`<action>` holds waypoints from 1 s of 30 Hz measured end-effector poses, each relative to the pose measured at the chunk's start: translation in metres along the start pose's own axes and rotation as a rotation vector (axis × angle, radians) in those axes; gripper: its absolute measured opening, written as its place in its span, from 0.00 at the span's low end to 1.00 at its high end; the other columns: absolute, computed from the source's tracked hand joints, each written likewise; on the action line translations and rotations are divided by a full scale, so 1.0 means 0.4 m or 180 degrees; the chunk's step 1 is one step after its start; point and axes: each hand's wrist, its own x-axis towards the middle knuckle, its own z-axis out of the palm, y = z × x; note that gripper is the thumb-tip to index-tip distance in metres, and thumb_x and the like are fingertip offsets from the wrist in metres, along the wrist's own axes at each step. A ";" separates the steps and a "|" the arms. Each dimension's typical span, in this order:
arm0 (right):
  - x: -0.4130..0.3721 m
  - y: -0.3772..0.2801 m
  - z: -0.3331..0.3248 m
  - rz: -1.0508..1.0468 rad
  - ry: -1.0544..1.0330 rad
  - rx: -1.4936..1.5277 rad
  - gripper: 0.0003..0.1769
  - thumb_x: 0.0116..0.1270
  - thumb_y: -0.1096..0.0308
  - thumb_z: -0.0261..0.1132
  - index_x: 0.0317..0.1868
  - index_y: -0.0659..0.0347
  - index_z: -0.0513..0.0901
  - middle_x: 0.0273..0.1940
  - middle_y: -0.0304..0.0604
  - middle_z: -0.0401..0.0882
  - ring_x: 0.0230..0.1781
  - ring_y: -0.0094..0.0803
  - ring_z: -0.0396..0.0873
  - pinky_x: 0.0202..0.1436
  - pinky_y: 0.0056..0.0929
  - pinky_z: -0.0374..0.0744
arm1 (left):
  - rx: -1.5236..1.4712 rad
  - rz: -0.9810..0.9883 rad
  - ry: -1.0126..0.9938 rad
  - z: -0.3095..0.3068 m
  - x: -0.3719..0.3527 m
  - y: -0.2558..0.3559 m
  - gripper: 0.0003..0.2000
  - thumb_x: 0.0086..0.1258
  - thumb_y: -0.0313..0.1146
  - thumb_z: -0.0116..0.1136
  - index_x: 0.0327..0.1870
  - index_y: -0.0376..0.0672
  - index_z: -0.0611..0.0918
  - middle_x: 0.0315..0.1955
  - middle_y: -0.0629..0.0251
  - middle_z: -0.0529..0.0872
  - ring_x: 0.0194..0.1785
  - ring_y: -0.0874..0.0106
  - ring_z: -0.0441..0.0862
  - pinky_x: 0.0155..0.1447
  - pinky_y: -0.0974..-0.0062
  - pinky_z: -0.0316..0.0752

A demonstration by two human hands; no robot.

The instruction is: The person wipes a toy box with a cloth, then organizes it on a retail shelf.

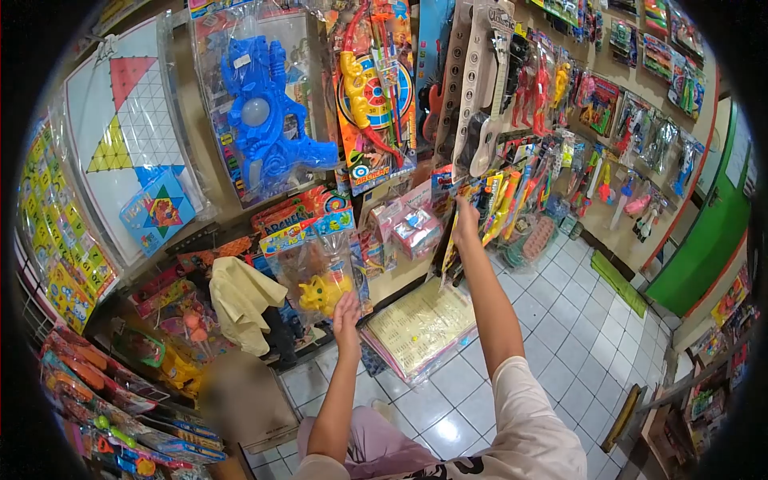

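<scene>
My left hand [346,313], fingers stretched upward, rests against a clear bag that holds a yellow toy [324,294] with a face-like shape. A colourful header card [307,230] tops this bag, which hangs on the display wall. Further right, my right hand [466,222] reaches up to the edge of a row of hanging toy packages [502,200]. Its fingers look closed at a package edge, though they are partly hidden. Between my hands hangs a pink boxed toy [417,230] in clear wrap.
Above hang a blue toy gun [260,108], an archery set [376,104] and a toy guitar [486,132]. Wrapped printed sheets [424,328] lie low on the tiled floor [448,396]. Cream cloth [244,304] is at left; a green door [704,232] stands far right.
</scene>
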 end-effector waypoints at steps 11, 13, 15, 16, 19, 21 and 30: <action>0.003 -0.229 0.150 0.1079 0.0540 0.2323 0.45 0.48 0.40 0.71 0.60 0.57 0.63 0.53 0.45 0.69 0.52 0.41 0.69 0.61 0.51 0.66 | 0.0149 -0.0206 0.0041 -0.065 -0.077 -0.037 0.16 0.74 0.38 0.46 0.55 0.38 0.73 0.52 0.57 0.81 0.54 0.70 0.79 0.58 0.75 0.68; -0.025 -0.239 0.119 0.1167 0.0209 0.2992 0.37 0.50 0.50 0.75 0.55 0.58 0.70 0.48 0.44 0.73 0.49 0.40 0.73 0.59 0.47 0.71 | 0.0123 -0.0199 0.0166 -0.083 -0.083 -0.041 0.13 0.73 0.37 0.47 0.51 0.39 0.75 0.49 0.56 0.83 0.49 0.71 0.81 0.54 0.77 0.70; -0.053 -0.247 0.091 0.0836 -0.0036 0.3232 0.33 0.52 0.58 0.76 0.54 0.60 0.71 0.49 0.46 0.74 0.49 0.41 0.75 0.57 0.43 0.75 | 0.0084 -0.0200 0.0159 -0.094 -0.093 -0.038 0.12 0.72 0.35 0.48 0.49 0.39 0.76 0.48 0.56 0.83 0.48 0.72 0.82 0.53 0.78 0.71; -0.064 -0.253 0.079 0.0645 -0.0074 0.3211 0.34 0.51 0.60 0.76 0.55 0.63 0.70 0.51 0.48 0.74 0.50 0.42 0.75 0.55 0.41 0.77 | 0.0059 -0.0203 0.0153 -0.095 -0.102 -0.033 0.11 0.72 0.35 0.48 0.48 0.40 0.76 0.48 0.56 0.84 0.47 0.72 0.82 0.52 0.78 0.71; -0.082 -0.277 0.026 0.0304 -0.0180 0.3197 0.30 0.52 0.64 0.76 0.53 0.65 0.73 0.50 0.48 0.76 0.49 0.44 0.76 0.51 0.38 0.80 | 0.0108 -0.0245 0.0175 -0.105 -0.129 -0.034 0.08 0.72 0.33 0.48 0.46 0.42 0.76 0.43 0.59 0.85 0.42 0.75 0.82 0.48 0.80 0.72; -0.095 -0.302 -0.005 0.0143 -0.0242 0.3082 0.23 0.53 0.65 0.75 0.48 0.62 0.78 0.46 0.45 0.80 0.47 0.42 0.77 0.50 0.38 0.81 | 0.0080 -0.0250 0.0196 -0.107 -0.158 -0.038 0.08 0.72 0.33 0.47 0.45 0.42 0.76 0.39 0.62 0.85 0.39 0.77 0.81 0.47 0.81 0.72; -0.208 -0.441 -0.039 -0.0055 -0.0312 0.3006 0.20 0.58 0.66 0.72 0.50 0.57 0.78 0.46 0.37 0.81 0.46 0.37 0.78 0.48 0.41 0.81 | 0.0171 -0.0507 0.0369 -0.136 -0.297 -0.046 0.07 0.72 0.31 0.49 0.43 0.41 0.78 0.35 0.64 0.86 0.35 0.79 0.80 0.44 0.82 0.70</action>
